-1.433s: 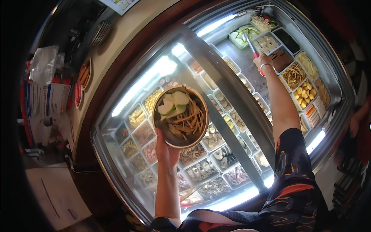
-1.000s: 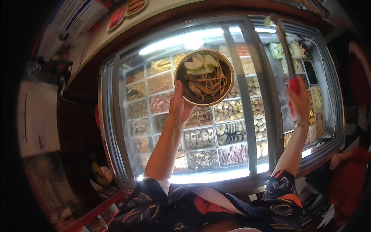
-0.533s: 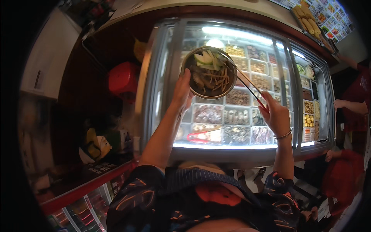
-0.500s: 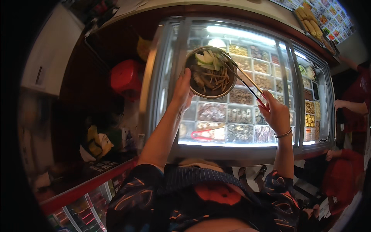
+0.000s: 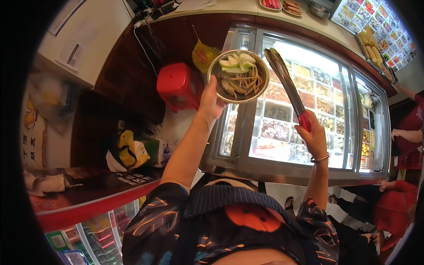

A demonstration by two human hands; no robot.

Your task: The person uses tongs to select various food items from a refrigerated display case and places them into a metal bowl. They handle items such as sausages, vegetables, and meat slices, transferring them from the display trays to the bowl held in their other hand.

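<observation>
My left hand (image 5: 213, 102) is closed on the rim and side of a round metal bowl (image 5: 213, 90). In it lie pale green-and-white vegetable slices (image 5: 238, 62), brown strips and a few shrimp-like pieces. My right hand (image 5: 314, 134) wraps round the red grip of a pair of metal tongs (image 5: 287, 81). The tongs slant up and away from me, their tips just right of the bowl and apart from it, with no food visible between them. Beneath both hands is a lit glass-topped display case (image 5: 247, 150), where several trays of food (image 5: 274, 130) sit in rows.
A red plastic stool (image 5: 179, 84) and a yellow bag (image 5: 204, 54) stand left of the case. Corn cobs (image 5: 370, 46) lie on the far counter. At the right, a person in red (image 5: 410, 119) reaches toward the case; another person (image 5: 395, 207) is nearer. A red-edged cabinet (image 5: 101, 198) is at lower left.
The tongs have come away from the bowl's food to its right side. My view and body have turned left, so the case now appears farther right and the bowl partly beyond its left edge.
</observation>
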